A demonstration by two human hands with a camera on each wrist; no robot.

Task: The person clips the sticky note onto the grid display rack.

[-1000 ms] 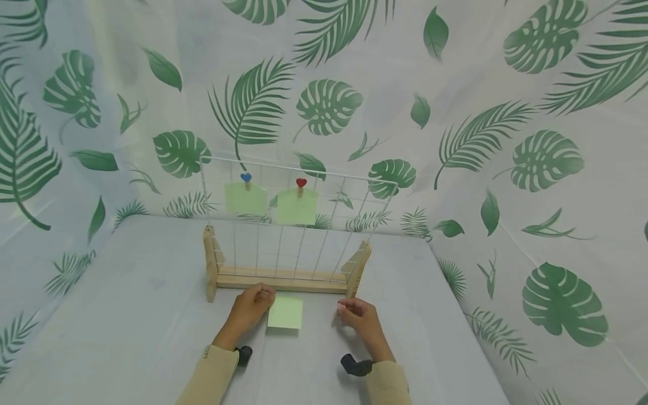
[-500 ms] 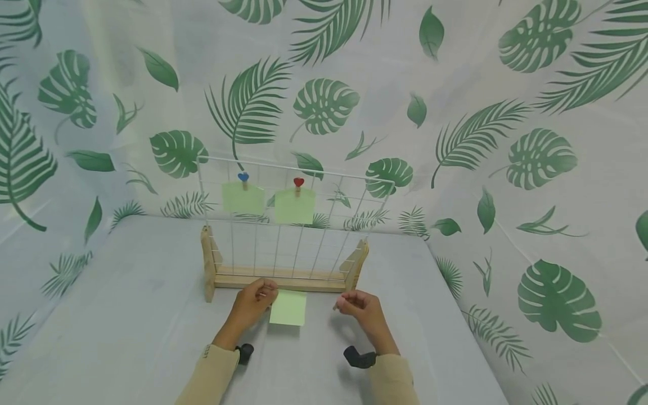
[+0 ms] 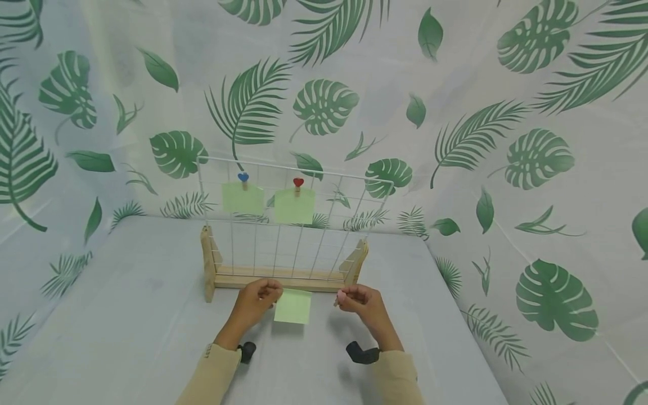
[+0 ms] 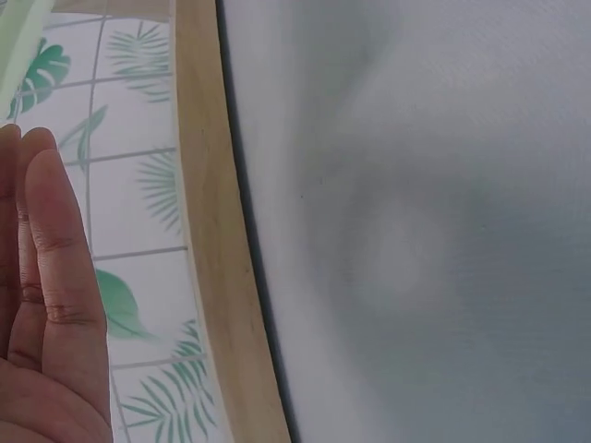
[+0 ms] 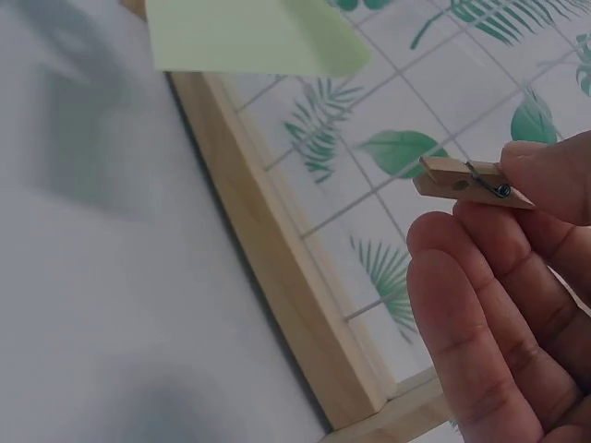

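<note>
Pinched at its upper left corner, a pale green paper note (image 3: 292,307) hangs above the table from my left hand (image 3: 252,302). The left wrist view catches only several fingers (image 4: 65,249) and a sliver of the note (image 4: 18,46). My right hand (image 3: 365,309) holds a small wooden clothespin (image 5: 462,180) between thumb and fingers, its tip pointing left toward the note. A pink piece (image 3: 341,296) shows at those fingertips in the head view. Both hands are in front of a white wire grid (image 3: 316,253) on a wooden stand (image 3: 283,284).
Two more green notes hang on the grid, the left one (image 3: 243,199) under a blue heart clip (image 3: 243,177), the right one (image 3: 295,209) under a red heart clip (image 3: 298,183). A white cloth covers the table (image 3: 142,315). Leaf-printed curtain (image 3: 385,101) surrounds it.
My left hand has carried the note a little up and to the right. The right hand has risen slightly with the clothespin and turned, so its pink piece shows more.
</note>
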